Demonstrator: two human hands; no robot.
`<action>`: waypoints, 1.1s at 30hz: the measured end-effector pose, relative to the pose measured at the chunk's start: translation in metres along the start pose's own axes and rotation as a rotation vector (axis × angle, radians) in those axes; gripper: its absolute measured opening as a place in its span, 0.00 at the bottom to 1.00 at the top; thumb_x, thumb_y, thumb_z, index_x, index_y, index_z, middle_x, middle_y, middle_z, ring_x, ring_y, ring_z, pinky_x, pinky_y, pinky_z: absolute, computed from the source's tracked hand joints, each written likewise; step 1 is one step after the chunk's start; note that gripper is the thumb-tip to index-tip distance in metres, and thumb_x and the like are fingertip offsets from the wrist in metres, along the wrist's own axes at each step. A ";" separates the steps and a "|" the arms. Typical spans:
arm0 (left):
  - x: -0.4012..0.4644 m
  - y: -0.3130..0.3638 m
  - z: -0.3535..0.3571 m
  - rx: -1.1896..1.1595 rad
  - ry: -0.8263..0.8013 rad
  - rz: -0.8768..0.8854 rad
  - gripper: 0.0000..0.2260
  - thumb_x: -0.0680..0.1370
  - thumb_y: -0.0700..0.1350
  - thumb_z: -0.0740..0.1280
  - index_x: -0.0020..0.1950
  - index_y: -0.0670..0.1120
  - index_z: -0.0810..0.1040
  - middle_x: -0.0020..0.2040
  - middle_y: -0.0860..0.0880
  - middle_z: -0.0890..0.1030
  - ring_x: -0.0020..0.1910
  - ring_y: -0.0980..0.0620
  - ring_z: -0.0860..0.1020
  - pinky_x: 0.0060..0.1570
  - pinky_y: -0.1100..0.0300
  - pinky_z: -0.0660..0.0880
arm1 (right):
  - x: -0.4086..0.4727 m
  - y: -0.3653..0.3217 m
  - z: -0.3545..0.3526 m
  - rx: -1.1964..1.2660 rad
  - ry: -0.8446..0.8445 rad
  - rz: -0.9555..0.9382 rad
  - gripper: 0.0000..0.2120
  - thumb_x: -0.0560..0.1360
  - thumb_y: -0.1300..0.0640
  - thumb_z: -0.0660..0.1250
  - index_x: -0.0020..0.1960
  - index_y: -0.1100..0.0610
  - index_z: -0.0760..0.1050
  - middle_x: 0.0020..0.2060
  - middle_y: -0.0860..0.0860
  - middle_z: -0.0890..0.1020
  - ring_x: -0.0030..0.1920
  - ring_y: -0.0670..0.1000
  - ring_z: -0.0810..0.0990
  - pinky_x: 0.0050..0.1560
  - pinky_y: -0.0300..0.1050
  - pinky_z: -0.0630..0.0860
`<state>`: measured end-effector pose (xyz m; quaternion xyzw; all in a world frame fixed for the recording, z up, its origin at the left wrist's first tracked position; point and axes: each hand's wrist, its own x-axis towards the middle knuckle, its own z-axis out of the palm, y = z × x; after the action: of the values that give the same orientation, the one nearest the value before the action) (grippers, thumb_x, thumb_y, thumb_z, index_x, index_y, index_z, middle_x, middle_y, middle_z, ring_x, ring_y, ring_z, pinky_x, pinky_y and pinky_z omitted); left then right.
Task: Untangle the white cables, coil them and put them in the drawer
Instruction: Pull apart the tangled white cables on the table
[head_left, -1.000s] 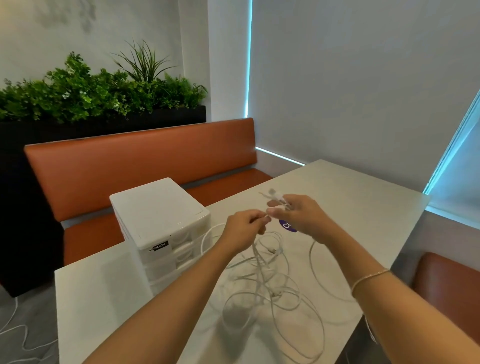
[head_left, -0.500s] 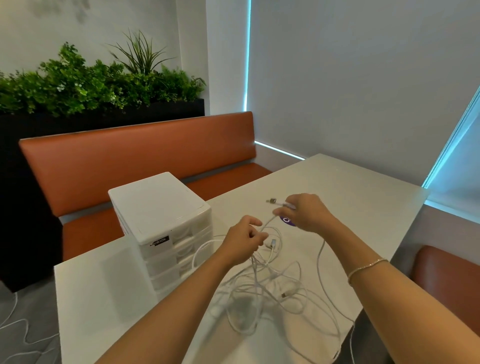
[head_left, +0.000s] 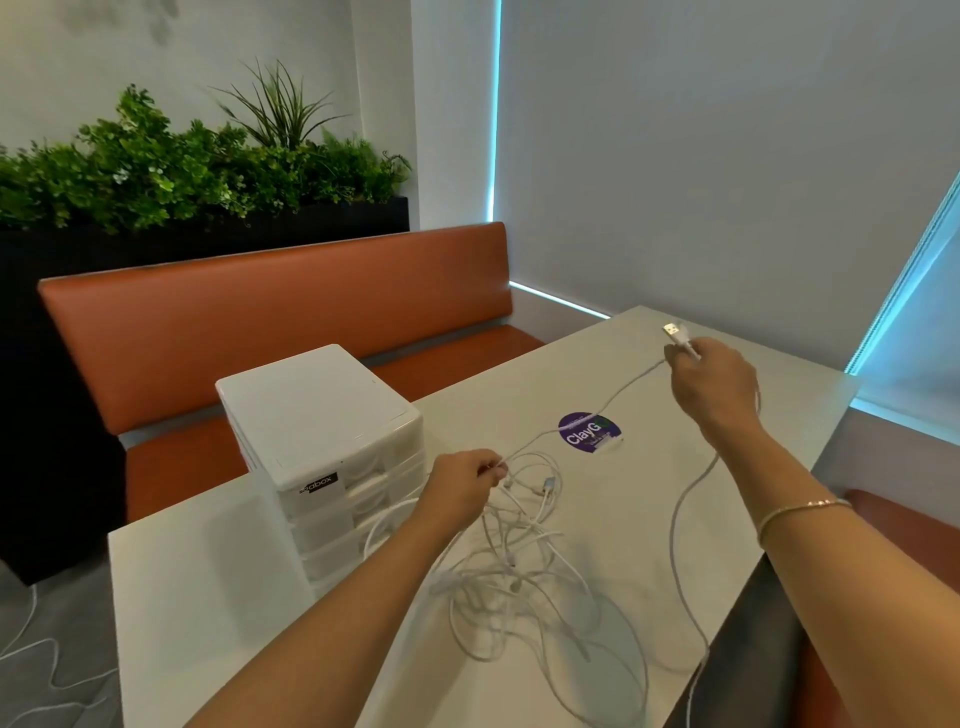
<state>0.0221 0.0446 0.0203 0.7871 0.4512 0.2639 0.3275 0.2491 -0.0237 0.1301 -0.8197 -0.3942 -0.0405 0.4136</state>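
Near the right of the frame, a USB plug (head_left: 673, 330) is pinched by the right hand (head_left: 714, 384), raised over the table (head_left: 519, 410). A taut strand is pinched at centre by the left hand (head_left: 462, 480). The tangled white cables (head_left: 524, 561) are heaped on the table below, just right of the closed drawer unit (head_left: 332, 452). A purple sticker (head_left: 589, 434) is crossed by the strand.

Drawer unit (head_left: 322, 441) on table (head_left: 675, 415), left; tangled cables (head_left: 524, 561) right of it; bench (head_left: 270, 332) behind the table.
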 end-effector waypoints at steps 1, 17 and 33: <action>0.002 0.004 -0.002 -0.009 0.032 0.010 0.10 0.79 0.44 0.64 0.54 0.43 0.82 0.49 0.45 0.83 0.48 0.51 0.78 0.49 0.63 0.70 | -0.005 -0.002 0.002 -0.010 -0.029 -0.024 0.13 0.80 0.55 0.57 0.44 0.60 0.75 0.39 0.58 0.74 0.47 0.62 0.75 0.39 0.44 0.59; -0.003 0.016 0.003 0.187 0.054 0.063 0.09 0.80 0.45 0.60 0.53 0.44 0.78 0.49 0.46 0.81 0.46 0.49 0.78 0.47 0.56 0.76 | -0.051 -0.033 0.030 -0.120 -0.405 -0.289 0.15 0.78 0.51 0.62 0.49 0.62 0.79 0.38 0.52 0.76 0.38 0.50 0.71 0.35 0.40 0.64; -0.013 -0.019 0.005 0.354 -0.135 -0.133 0.07 0.76 0.48 0.66 0.45 0.46 0.81 0.48 0.48 0.82 0.42 0.51 0.76 0.39 0.61 0.70 | -0.027 0.005 0.021 -0.071 -0.137 0.026 0.15 0.80 0.53 0.59 0.53 0.62 0.79 0.41 0.56 0.78 0.32 0.50 0.69 0.29 0.39 0.58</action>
<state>0.0094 0.0390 0.0009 0.8168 0.5185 0.1049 0.2302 0.2285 -0.0274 0.1030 -0.8398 -0.4091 0.0072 0.3567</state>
